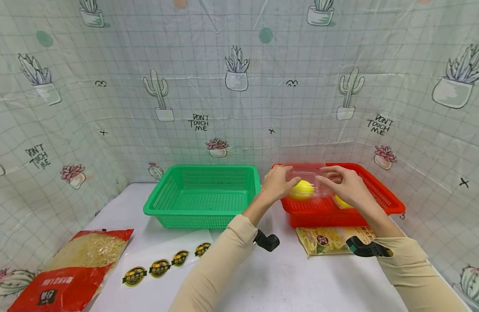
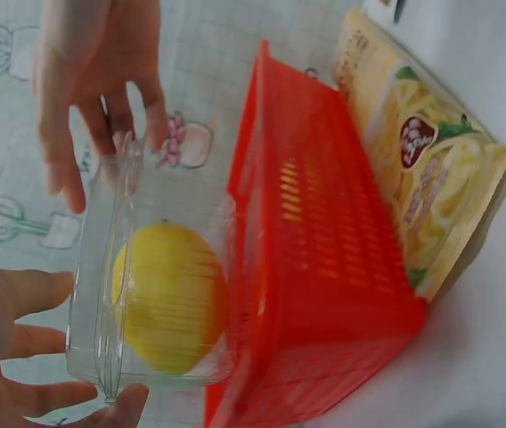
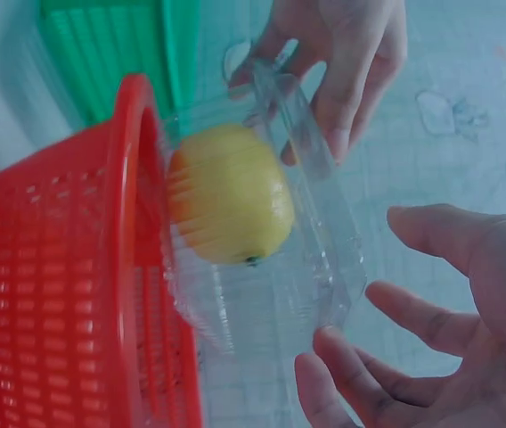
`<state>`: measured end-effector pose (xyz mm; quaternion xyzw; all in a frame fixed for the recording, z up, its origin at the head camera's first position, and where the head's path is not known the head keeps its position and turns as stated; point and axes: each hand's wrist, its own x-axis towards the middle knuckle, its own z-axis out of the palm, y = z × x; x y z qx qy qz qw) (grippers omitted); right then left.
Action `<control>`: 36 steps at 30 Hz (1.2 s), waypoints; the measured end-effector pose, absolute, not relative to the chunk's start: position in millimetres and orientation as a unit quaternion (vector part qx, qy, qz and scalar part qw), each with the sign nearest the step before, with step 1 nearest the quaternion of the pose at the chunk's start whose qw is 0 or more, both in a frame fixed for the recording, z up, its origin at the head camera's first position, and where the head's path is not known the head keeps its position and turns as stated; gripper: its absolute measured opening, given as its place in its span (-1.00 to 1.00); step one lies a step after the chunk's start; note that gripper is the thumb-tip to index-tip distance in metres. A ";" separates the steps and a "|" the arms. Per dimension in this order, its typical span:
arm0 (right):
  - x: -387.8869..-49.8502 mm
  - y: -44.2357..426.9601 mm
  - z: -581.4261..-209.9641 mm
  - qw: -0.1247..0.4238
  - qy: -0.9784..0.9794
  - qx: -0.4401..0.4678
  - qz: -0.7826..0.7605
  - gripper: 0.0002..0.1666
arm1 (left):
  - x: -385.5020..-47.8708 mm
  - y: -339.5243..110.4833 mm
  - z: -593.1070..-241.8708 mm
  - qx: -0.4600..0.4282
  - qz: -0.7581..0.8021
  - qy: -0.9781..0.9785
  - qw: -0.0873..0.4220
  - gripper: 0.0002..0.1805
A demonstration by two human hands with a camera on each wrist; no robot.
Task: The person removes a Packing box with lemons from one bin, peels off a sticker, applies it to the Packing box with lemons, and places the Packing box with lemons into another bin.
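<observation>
A clear plastic clamshell box with a round yellow fruit inside is up at the red basket. The fruit has a reddish blush and a dark stem spot. My left hand holds one end of the box by its rim. At the opposite end, my right hand has its fingertips around the rim, with one digit standing off from the lid in the right wrist view. Behind the right forearm, another yellow fruit lies in the red basket, partly hidden.
A green basket stands to the left of the red one. A yellow food packet lies before the red basket. At the left are a sheet with several round fruit stickers and a large red-ended bag. Patterned cloth surrounds the white table.
</observation>
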<state>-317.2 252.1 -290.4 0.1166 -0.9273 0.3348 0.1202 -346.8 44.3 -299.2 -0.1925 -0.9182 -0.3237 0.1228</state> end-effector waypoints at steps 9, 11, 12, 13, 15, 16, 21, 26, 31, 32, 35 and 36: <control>-304.7 233.0 -285.0 0.134 -0.917 0.114 0.357 -0.33 | -336.0 3.5 -289.3 -0.195 -0.424 -0.880 0.081 -0.51; -302.8 230.2 -286.1 0.130 -0.913 0.116 0.370 -0.33 | -333.1 -5.1 -289.2 -0.192 -0.468 -0.861 0.058 -0.50; -301.8 228.6 -286.7 0.128 -0.910 0.117 0.376 -0.34 | -331.6 -9.5 -289.0 -0.190 -0.489 -0.850 0.045 -0.49; -300.7 227.8 -287.8 0.128 -0.907 0.119 0.383 -0.34 | -330.1 -13.3 -289.0 -0.188 -0.508 -0.840 0.031 -0.48; -298.7 226.3 -290.0 0.124 -0.899 0.124 0.402 -0.34 | -327.2 -21.0 -288.6 -0.193 -0.538 -0.821 0.006 -0.45; -297.7 225.6 -290.9 0.122 -0.894 0.125 0.412 -0.34 | -325.6 -24.8 -288.4 -0.197 -0.549 -0.812 -0.006 -0.44; -293.6 221.2 -293.2 0.117 -0.873 0.131 0.455 -0.34 | -315.1 -42.8 -288.5 -0.215 -0.560 -0.799 -0.039 -0.42; -292.5 216.6 -295.5 0.111 -0.856 0.135 0.486 -0.30 | -304.0 -58.2 -293.3 -0.233 -0.562 -0.791 -0.059 -0.43; -293.6 214.9 -299.7 0.076 -0.851 0.136 0.501 -0.27 | -293.7 -71.2 -299.5 -0.249 -0.558 -0.787 -0.082 -0.46; -293.8 214.8 -300.8 0.070 -0.852 0.135 0.501 -0.27 | -292.0 -73.4 -300.7 -0.252 -0.554 -0.789 -0.085 -0.47; -294.0 214.7 -304.7 0.061 -0.858 0.130 0.494 -0.25 | -287.7 -78.9 -303.9 -0.268 -0.543 -0.791 -0.089 -0.47; -294.1 214.5 -306.3 0.061 -0.860 0.128 0.490 -0.25 | -286.2 -80.5 -304.8 -0.272 -0.539 -0.792 -0.090 -0.47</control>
